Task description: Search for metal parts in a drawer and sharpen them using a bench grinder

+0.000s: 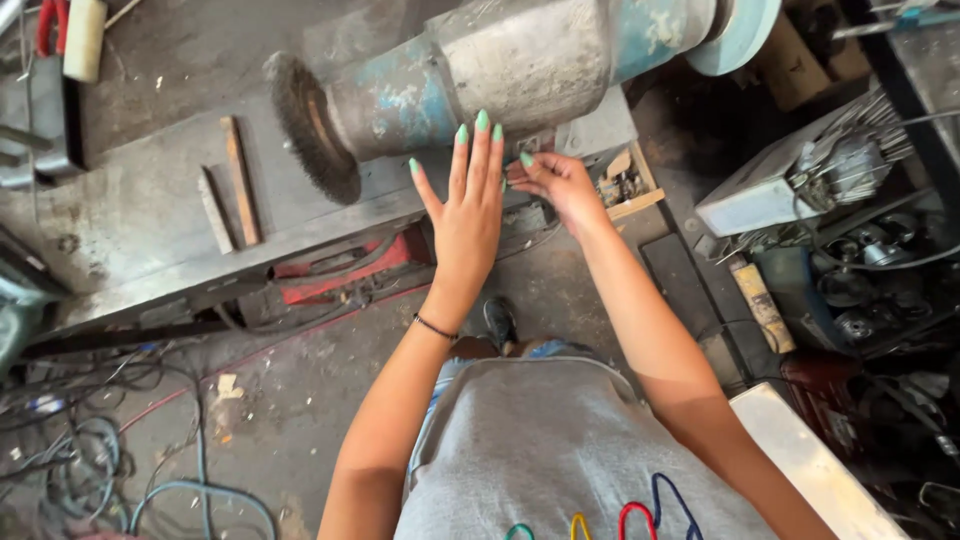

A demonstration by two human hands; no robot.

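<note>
The left hand (470,205) is flat and released, fingers spread and pointing up at the grinder (500,70); the fingertips reach the underside of its grey-and-blue motor housing, seemingly touching it, and nothing is held. The right hand (560,185) sits just beside it, fingers curled toward the grinder's base below the housing. The fingertips are pinched near a small part there, perhaps a switch or fitting, but it is too small to tell what it is or whether the hand actually grips it.

Going outward, the wire wheel (312,128) is on the left end of the grinder's shaft, close to the left hand's thumb side; whether it spins cannot be read from one picture. A pale grinding disc (740,35) caps the far right end. The grinder stands on a grey metal tabletop (130,210), where two short wooden strips (230,185) lie left of the wheel. Cables (110,450) sprawl over the floor at lower left.

By my reading, the step in hand is setting up or steadying the machine: one hand braces the housing while the other works at its base. The next move calls for keeping the left fingers well away from the wire wheel, and for a sure, small motion of the right fingertips.
</note>
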